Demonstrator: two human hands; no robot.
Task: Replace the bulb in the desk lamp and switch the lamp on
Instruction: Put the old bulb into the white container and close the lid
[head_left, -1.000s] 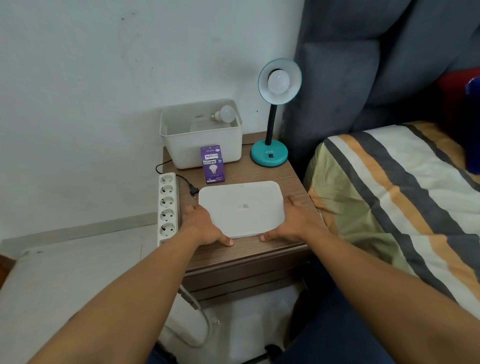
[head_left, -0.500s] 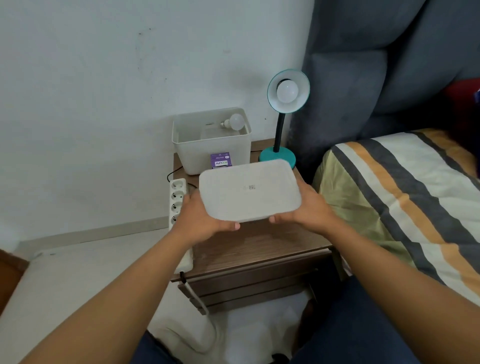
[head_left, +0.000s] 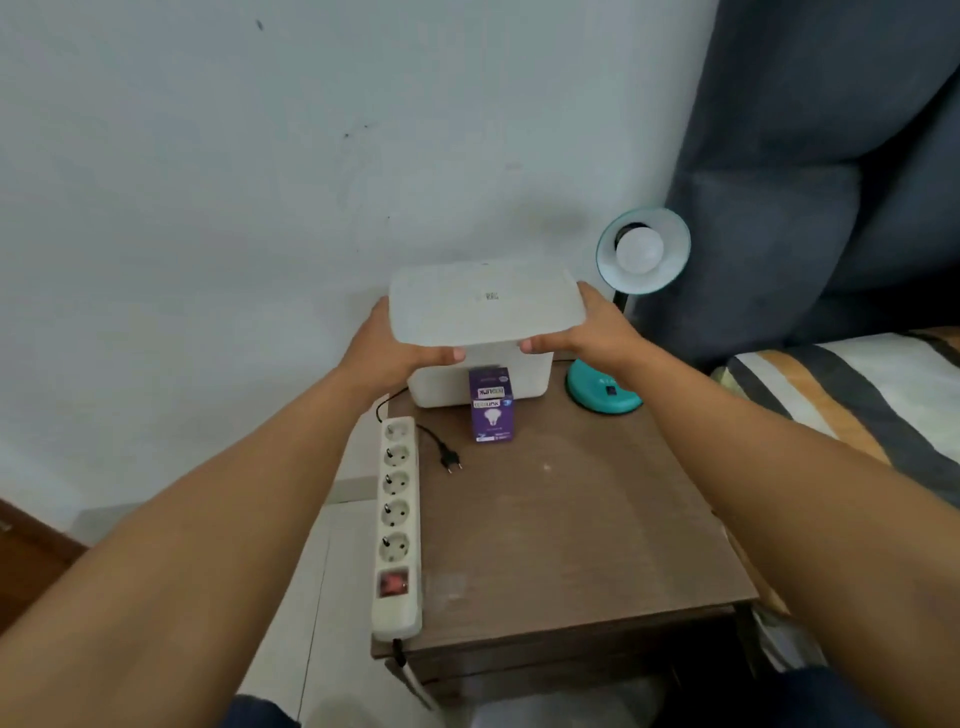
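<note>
Lifted from the tabletop (head_left: 571, 519) a second ago, the white lid (head_left: 485, 304) now sits over the white bin (head_left: 530, 382) at frame centre. Left hand (head_left: 387, 345) and right hand (head_left: 592, 330) clamp its side edges, fingers (head_left: 441, 355) curled beneath. At right, the teal desk lamp (head_left: 602, 392) holds its bulb (head_left: 639, 250); a purple bulb box (head_left: 491, 410) stands before the bin, a power strip (head_left: 397, 525) along the open tabletop's left edge.

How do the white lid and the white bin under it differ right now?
The lid is flat and shallow; the bin is a deep tub. The lid is held by the left hand and the right hand; the bin stands on the nightstand. The lid shows a small mark; the bin's front looks plain. Both are white with rounded corners.
</note>
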